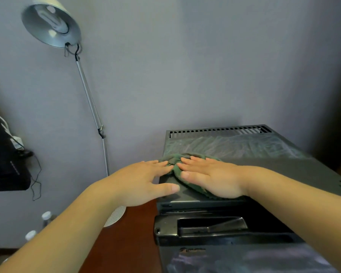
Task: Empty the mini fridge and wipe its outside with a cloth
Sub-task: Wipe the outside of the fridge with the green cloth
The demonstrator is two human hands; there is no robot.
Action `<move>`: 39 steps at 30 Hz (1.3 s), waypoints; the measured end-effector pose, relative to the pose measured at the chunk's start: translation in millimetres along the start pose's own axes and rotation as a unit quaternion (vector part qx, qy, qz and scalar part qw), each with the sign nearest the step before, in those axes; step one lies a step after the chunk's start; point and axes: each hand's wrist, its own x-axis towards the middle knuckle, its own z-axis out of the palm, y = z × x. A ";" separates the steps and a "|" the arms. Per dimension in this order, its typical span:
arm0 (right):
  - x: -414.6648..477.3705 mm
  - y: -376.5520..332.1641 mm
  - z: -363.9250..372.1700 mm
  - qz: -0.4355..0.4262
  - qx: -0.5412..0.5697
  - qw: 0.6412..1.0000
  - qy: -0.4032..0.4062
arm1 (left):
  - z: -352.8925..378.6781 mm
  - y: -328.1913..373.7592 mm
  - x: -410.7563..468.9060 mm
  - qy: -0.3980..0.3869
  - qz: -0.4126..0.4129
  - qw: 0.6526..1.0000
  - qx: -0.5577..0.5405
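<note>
Two hands lie flat and side by side on top of the mini fridge [274, 174], fingers straight, gripping nothing. The right hand [211, 178] presses palm-down on a crumpled green cloth [174, 158], which bunches out ahead of its fingertips and shows again under the heel of the palm. The left hand [144, 182] rests just beside it. Its fingertips meet the cloth's near edge, and its thumb lies on the bare dark lid.

Beyond the fingers, a wrinkled sheet of clear plastic film [234, 146] covers the back of the lid, and behind that runs a row of vent slots [220, 130] against the grey wall [185, 66].

Below the wrists, the fridge's black door has a recessed handle [211, 226]. Under the handle is a small logo [193, 251], too blurred for me to read.

Under the left forearm is a reddish-brown surface [126, 243] with the round pale base [115, 215] of a floor lamp on it. The lamp's thin metal pole [91, 103] rises to a silver shade [51, 24] high above and left of the left hand.

Further left of that arm stand two bottles with white caps [46, 215]. A black device [6, 164] with trailing cords sits against the wall.
</note>
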 end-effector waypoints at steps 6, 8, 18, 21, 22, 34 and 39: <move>-8.3 17.6 -1.5 0.008 0.012 1.000 0.005 | -6.7 8.0 11.9 -0.031 -0.009 0.999 0.012; -16.5 28.3 -2.3 0.011 0.018 1.000 0.002 | -7.0 15.2 17.0 -0.039 -0.003 0.999 0.011; -72.9 104.1 -9.9 0.034 0.006 0.999 -0.005 | -3.2 93.5 65.6 -0.093 0.025 0.995 0.031; -95.2 127.8 -11.6 0.043 0.000 0.999 -0.006 | 0.1 121.2 80.0 -0.098 0.035 0.994 0.040; -102.0 135.3 -12.3 0.046 -0.002 0.999 -0.006 | 1.8 130.4 85.2 -0.098 0.037 0.994 0.041; -165.2 214.7 -19.2 0.063 0.018 0.998 0.006 | 17.7 218.8 129.7 -0.102 0.049 0.992 0.048; -177.8 232.4 -19.5 0.070 0.022 0.997 0.015 | 22.6 237.3 142.6 -0.100 0.052 0.992 0.052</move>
